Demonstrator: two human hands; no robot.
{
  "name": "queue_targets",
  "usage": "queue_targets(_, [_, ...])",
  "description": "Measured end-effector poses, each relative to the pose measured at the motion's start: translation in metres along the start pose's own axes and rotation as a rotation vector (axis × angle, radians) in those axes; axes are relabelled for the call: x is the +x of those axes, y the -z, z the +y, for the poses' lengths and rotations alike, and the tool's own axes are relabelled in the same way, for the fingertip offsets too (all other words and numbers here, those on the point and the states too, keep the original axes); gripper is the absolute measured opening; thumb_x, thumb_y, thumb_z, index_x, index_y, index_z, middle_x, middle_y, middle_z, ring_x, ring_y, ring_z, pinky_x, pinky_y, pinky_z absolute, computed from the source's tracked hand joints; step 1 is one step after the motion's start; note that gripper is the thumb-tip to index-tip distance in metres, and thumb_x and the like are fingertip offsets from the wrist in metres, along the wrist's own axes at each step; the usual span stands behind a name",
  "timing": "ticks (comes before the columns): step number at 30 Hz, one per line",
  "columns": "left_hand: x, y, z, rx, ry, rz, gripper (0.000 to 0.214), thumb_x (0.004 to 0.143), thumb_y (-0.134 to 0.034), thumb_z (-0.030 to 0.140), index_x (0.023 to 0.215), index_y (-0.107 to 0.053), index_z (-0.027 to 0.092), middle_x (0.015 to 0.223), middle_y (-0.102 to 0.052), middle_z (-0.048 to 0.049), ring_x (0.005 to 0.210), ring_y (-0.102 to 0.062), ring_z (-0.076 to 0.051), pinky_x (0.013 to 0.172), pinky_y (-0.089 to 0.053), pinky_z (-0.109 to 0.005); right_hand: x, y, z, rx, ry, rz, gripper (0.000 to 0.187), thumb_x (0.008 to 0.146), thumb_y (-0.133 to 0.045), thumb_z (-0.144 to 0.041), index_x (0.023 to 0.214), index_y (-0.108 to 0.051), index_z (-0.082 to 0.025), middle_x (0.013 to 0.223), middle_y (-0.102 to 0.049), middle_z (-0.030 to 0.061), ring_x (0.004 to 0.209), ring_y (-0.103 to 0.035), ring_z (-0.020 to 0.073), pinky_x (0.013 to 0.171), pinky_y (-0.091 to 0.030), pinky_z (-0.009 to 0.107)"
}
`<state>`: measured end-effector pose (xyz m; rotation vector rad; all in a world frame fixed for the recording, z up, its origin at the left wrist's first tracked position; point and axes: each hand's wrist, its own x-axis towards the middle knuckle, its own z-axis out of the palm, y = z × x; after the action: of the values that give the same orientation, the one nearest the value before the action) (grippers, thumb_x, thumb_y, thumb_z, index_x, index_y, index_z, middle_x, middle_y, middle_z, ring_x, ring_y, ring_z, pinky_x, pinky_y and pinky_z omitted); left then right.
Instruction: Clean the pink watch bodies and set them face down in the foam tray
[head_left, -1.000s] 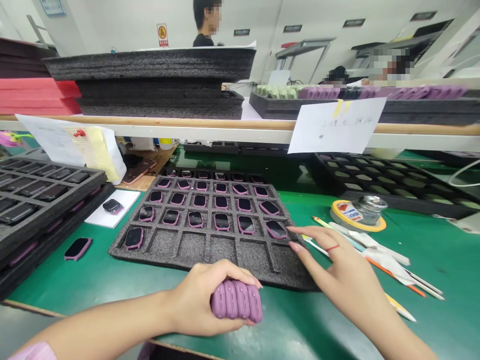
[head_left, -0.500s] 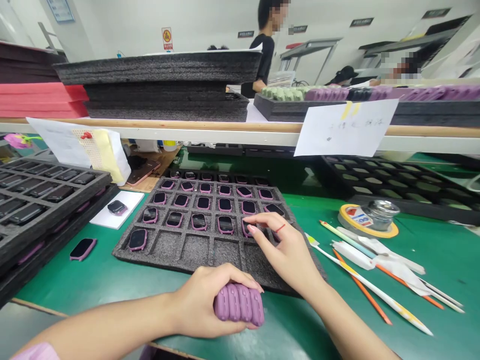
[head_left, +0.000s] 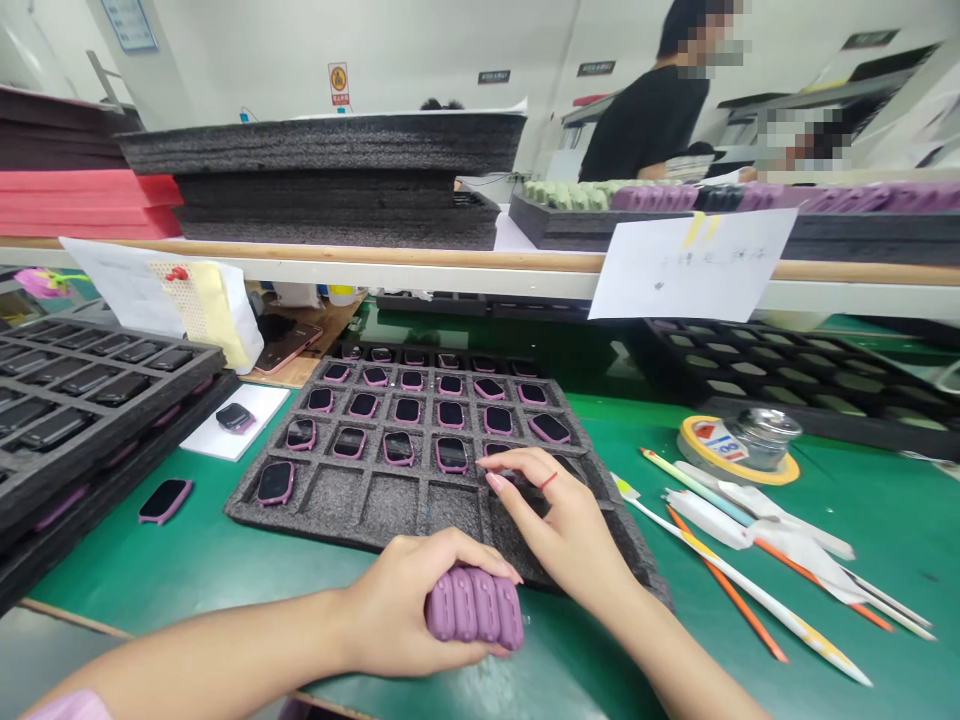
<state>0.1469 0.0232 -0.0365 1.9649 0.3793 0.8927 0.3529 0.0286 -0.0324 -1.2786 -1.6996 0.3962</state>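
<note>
Our left hand (head_left: 409, 600) closes its grip around a row of four ribbed purple silicone pieces (head_left: 474, 606). Our right hand (head_left: 562, 525) curves over a dark foam tray (head_left: 337, 497), its grip narrow, with its fingertips (head_left: 491, 482) at a partly hidden pink-cased smartwatch (head_left: 496, 452); we cannot tell whether they hold it. More smartwatches (head_left: 398, 448) sit in the tray's compartments, with only one in the nearest row. On the green tabletop (head_left: 577, 660), a loose smartwatch (head_left: 165, 500) lies left of the tray, beside stacked foam trays (head_left: 75, 400). To the right lie pens (head_left: 750, 590), a tape roll (head_left: 697, 438) and a glass jar (head_left: 765, 435). Farther off, a shelf (head_left: 480, 262) carries foam trays, and a co-worker (head_left: 649, 130) stands beyond it.
</note>
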Motion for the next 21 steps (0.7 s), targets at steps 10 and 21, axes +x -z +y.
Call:
queue_targets(10, [0.005,0.007,0.008,0.054,-0.025,0.015,0.042,0.076,-0.079,0.020,0.112,-0.058,0.019,0.111,-0.076,-0.0106,0.107,-0.073,-0.023,0.096,-0.058,-0.031,0.001,0.003,-0.012,0.141,-0.165,-0.070,0.026,0.097,-0.053,-0.038,0.100,-0.072,-0.021,0.101,-0.074,0.0076,0.099,-0.068,0.0222,0.094,-0.052,0.039])
queue_targets(21, [0.005,0.009,0.008,0.038,-0.029,0.020,0.043,0.076,-0.080,0.019,0.113,-0.057,0.019,0.112,-0.075,-0.0105,0.108,-0.073,-0.023,0.096,-0.058,-0.031,-0.002,0.002,-0.014,0.344,-0.299,-0.141,0.041,0.097,-0.050,-0.054,0.106,-0.069,-0.020,0.107,-0.072,0.0090,0.104,-0.067,0.0229,0.100,-0.050,0.042])
